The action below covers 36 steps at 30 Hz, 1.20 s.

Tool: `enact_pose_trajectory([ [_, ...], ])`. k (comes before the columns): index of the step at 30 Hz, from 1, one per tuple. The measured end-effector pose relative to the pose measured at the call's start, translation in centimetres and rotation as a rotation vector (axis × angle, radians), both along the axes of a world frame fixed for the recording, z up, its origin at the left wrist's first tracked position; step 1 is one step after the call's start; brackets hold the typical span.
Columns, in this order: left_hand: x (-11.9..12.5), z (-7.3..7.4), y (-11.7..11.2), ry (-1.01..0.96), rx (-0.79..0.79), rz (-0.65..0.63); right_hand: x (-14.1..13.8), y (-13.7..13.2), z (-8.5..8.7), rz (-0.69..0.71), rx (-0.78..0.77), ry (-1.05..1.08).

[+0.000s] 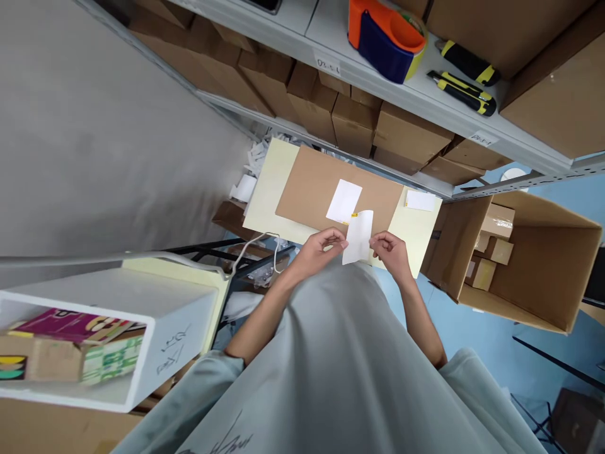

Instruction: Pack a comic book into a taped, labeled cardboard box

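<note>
A white paper sheet with a small yellow mark at its top stands tilted between my hands, close to my body. My left hand pinches its left edge. The fingers of my right hand are closed at its right edge. Just beyond lies another white sheet, also with a yellow mark, flat on a brown cardboard sheet. The cardboard rests on a pale yellow tabletop. To the right on that top lies a small white slip stack.
Above the table runs a grey shelf carrying an orange and blue tape dispenser and two utility knives. At right stands an open carton with small boxes inside. A white bin stands at left.
</note>
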<state>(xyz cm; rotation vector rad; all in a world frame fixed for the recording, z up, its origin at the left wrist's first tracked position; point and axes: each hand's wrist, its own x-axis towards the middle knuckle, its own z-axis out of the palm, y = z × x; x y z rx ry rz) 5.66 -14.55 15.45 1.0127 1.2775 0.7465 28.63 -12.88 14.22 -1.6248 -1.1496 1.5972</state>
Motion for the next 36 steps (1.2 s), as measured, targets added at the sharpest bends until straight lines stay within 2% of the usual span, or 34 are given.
enact_pose_trajectory([
  [6, -0.7, 0.7, 2.0, -0.034, 0.054, -0.107, -0.5, -0.3, -0.1, -0.099, -0.046, 0.053],
  [10, -1.6, 0.8, 3.2, -0.024, 0.077, -0.162, -1.1, -1.0, 0.3, -0.17, -0.001, 0.029],
  [13, -2.1, 0.1, 3.8, 0.026, 0.089, -0.172, -2.5, -1.8, 1.0, -0.247, 0.122, -0.157],
  [15, -2.7, -0.5, 3.9, 0.046, 0.114, -0.152, -4.3, -2.7, 1.6, -0.261, 0.3, -0.371],
  [17, -3.6, -1.3, 3.8, 0.048, 0.121, -0.115, -6.6, -3.9, 1.9, -0.177, 0.512, -0.58],
  [19, -4.9, -2.1, 3.4, 0.038, 0.105, -0.089, -9.3, -5.2, 1.9, -0.015, 0.689, -0.718],
  [22, -7.2, -3.1, 2.7, 0.033, 0.082, -0.067, -12.6, -6.1, 1.5, 0.159, 0.805, -0.782],
  [24, -8.3, -3.6, 2.6, 0.051, 0.075, -0.038, -13.8, -5.7, 1.3, 0.146, 0.757, -0.758],
  [26, -9.0, -4.0, 2.9, 0.08, 0.09, -0.012, -13.9, -4.5, 1.3, 0.059, 0.643, -0.691],
  [30, -9.1, -4.8, 4.8, 0.147, 0.16, -0.052, -12.4, -1.3, 0.8, -0.141, 0.38, -0.511],
  [33, -8.4, -5.5, 6.8, 0.207, 0.148, -0.124, -10.8, 0.8, -0.5, -0.226, 0.224, -0.463],
  [36, -7.6, -6.2, 8.5, 0.318, 0.119, -0.175, -9.7, 2.4, -2.3, -0.252, 0.114, -0.428],
])
